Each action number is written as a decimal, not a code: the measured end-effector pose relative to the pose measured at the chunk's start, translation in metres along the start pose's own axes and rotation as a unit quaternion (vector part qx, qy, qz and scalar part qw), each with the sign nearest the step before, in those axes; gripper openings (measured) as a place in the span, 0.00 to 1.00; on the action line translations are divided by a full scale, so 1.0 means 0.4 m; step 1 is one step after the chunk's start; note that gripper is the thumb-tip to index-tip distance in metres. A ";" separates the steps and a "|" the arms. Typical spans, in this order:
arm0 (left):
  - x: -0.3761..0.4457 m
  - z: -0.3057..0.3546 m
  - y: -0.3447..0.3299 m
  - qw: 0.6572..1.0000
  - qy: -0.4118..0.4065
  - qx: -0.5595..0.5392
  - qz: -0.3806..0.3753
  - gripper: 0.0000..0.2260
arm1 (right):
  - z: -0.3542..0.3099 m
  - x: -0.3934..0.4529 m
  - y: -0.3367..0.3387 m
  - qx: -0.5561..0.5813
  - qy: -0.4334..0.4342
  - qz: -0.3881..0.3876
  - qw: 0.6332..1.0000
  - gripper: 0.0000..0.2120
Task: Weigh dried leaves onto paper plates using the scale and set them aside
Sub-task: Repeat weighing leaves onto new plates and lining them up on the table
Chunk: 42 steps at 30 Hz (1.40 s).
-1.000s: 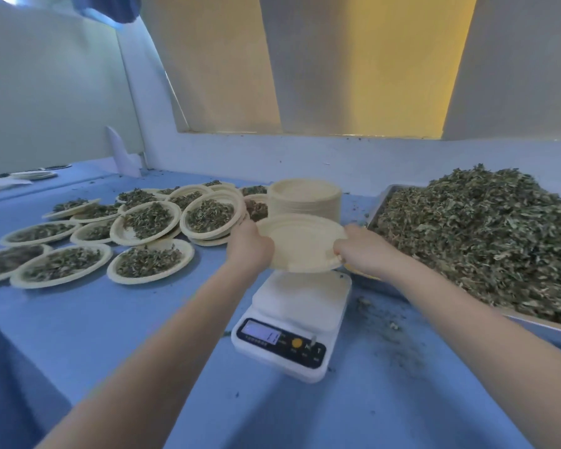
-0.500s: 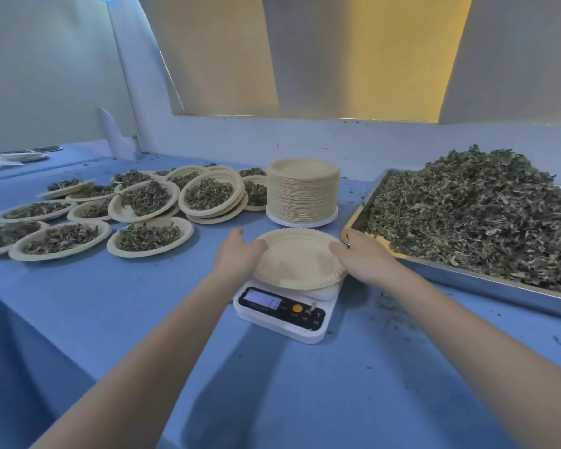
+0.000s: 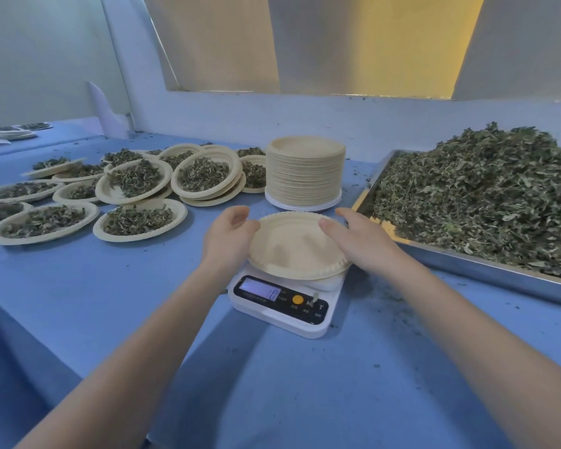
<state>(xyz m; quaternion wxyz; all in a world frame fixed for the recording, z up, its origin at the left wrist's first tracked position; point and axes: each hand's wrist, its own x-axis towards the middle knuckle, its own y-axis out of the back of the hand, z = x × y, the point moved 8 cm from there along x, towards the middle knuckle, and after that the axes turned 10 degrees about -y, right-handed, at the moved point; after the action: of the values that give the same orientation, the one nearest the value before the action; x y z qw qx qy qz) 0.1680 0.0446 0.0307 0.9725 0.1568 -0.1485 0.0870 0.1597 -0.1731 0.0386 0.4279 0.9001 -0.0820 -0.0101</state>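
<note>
**Empty plate on the scale, leaves next**

So the step in hand looks like seating a fresh plate (image 3: 297,246) on the scale (image 3: 280,301), which sits mid-bench toward the front edge. Nothing on the plate yet. The display is lit but I can't read it reliably. Next move, I'd guess: let go, zero it if needed, then reach right to the tray (image 3: 499,270) heaped with leaves (image 3: 486,196) along the bench's right edge and sprinkle some on till the number's right.

Left hand (image 3: 227,236) is at the plate's left rim, fingers loosely curled and apart, touching or just off it, can't tell which. Right hand (image 3: 360,243) lies fairly flat with fingers straight over the right rim, resting on it rather than gripping.

Spare stack (image 3: 305,170) stands just behind the scale, filled plates (image 3: 136,220) crowd the back left of the bench
</note>
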 end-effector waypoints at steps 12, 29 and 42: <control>0.012 0.050 -0.031 0.997 -0.053 0.055 -0.021 0.18 | 0.009 -0.026 0.025 0.019 0.036 -0.043 0.998 0.37; 0.010 0.076 -0.045 0.995 -0.078 0.059 0.014 0.16 | 0.001 -0.089 -0.040 -0.217 0.104 -0.108 0.965 0.64; 0.011 0.053 -0.002 0.999 -0.018 0.015 0.038 0.16 | -0.051 -0.102 -0.022 -0.197 0.112 -0.148 0.963 0.67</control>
<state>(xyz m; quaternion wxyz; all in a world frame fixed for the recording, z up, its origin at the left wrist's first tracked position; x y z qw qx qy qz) 0.1666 0.0375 0.0510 0.9633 0.1667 -0.1706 0.1235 0.1225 -0.1457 0.0425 0.5966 0.7956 0.1044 0.0120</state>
